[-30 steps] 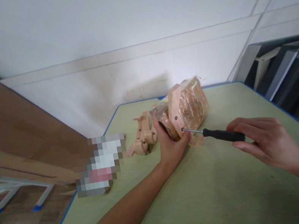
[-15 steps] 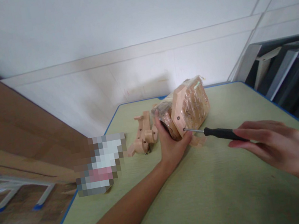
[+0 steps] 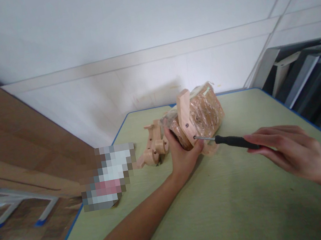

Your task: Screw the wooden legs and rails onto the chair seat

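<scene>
My left hand (image 3: 182, 155) is wrapped round the lower end of a wooden assembly (image 3: 198, 115), a pale wood end plate fixed to a plastic-wrapped, cork-like block, and holds it tilted on the green table (image 3: 224, 199). My right hand (image 3: 290, 149) pinches the black handle of a screwdriver (image 3: 229, 141) with its fingers stretched along it. The metal tip sits in a screw hole low on the wood plate.
A smaller pale wooden part (image 3: 152, 146) with round pegs lies on the table just left of my left hand. A blurred-out patch (image 3: 108, 176) sits at the table's left edge. White wall behind, brown boards at left, dark metal frames (image 3: 310, 73) at right.
The wooden assembly has turned in my left hand, so the end plate now shows edge-on. My right hand kept the screwdriver in the hole while shifting its fingers on the handle.
</scene>
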Action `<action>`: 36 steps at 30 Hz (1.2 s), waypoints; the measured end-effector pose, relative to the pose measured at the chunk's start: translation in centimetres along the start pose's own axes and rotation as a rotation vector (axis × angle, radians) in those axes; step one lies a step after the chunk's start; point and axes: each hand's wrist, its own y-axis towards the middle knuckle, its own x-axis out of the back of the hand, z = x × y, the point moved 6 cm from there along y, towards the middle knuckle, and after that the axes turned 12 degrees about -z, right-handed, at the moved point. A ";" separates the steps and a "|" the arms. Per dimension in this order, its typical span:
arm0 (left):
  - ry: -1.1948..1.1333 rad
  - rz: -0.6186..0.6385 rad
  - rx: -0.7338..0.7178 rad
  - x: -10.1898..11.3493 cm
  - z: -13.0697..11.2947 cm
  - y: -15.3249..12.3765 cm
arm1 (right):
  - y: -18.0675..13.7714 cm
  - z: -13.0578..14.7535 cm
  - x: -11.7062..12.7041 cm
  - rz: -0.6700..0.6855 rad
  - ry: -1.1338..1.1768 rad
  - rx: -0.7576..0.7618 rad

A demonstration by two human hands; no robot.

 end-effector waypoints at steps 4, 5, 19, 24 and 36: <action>-0.034 0.023 -0.016 -0.1 -0.2 -0.1 | 0.1 0.2 0.3 -0.023 -0.074 -0.013; -0.037 0.029 -0.009 -0.1 -0.2 -0.1 | 0.2 0.3 0.3 -0.032 -0.087 -0.010; 0.019 0.042 0.006 -0.2 0.6 -0.4 | 0.2 -0.8 -0.3 0.034 -0.266 -0.176; 0.045 0.040 0.006 -0.1 0.6 -0.5 | 0.0 -0.9 -0.7 0.064 -0.206 -0.229; 0.004 0.047 -0.002 -0.2 0.5 -0.4 | 0.5 -0.7 -0.6 -0.079 0.207 -0.473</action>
